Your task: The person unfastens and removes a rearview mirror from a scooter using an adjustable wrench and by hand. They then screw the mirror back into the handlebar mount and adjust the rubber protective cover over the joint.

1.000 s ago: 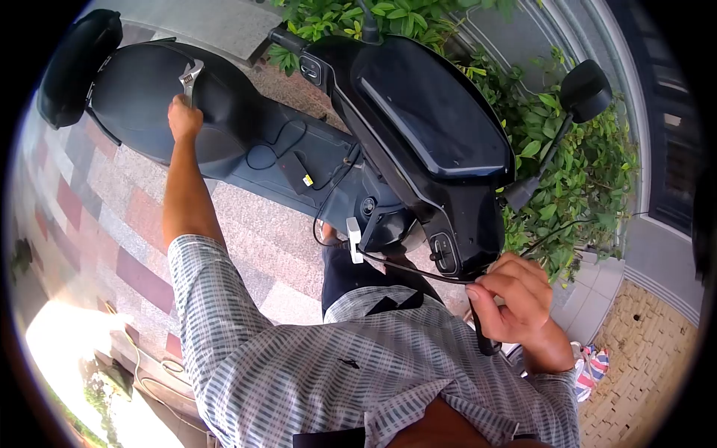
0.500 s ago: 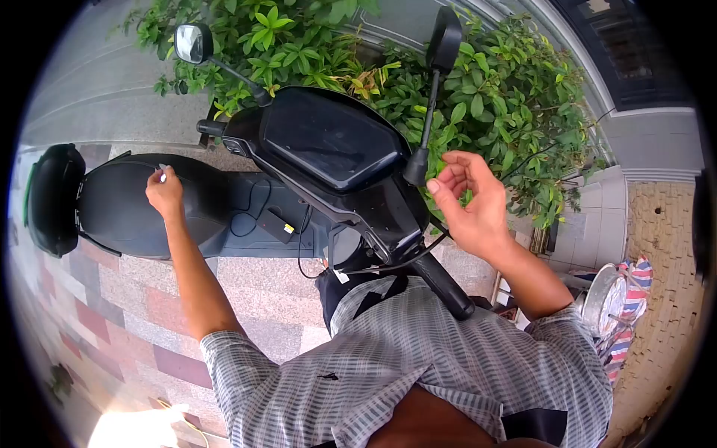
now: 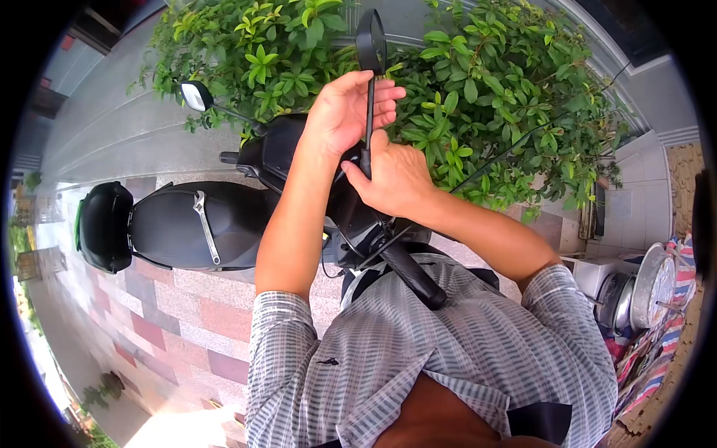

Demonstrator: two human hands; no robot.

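A scooter (image 3: 284, 153) stands in front of me, with a black rear-view mirror (image 3: 371, 41) on its near handlebar. My left hand (image 3: 340, 112) is at the upper mirror stem (image 3: 370, 112), just under the mirror head. Its fingers stretch out behind the stem, with the palm against or close to it. Lower down, my right hand (image 3: 396, 175) is closed around the base of the stem, thumb on the near side. An adjustable wrench (image 3: 205, 228) lies across the black seat (image 3: 164, 224).
The far mirror (image 3: 196, 95) stands on the other handlebar. Green bushes (image 3: 478, 97) grow close behind the scooter. A black handlebar grip (image 3: 414, 276) points toward my body. Metal round items (image 3: 653, 287) and a striped bag (image 3: 668, 328) sit at the right.
My left hand has left the seat and come up to the mirror stem. The wrench now lies uncovered on the seat. My right hand has closed around the stem's base.
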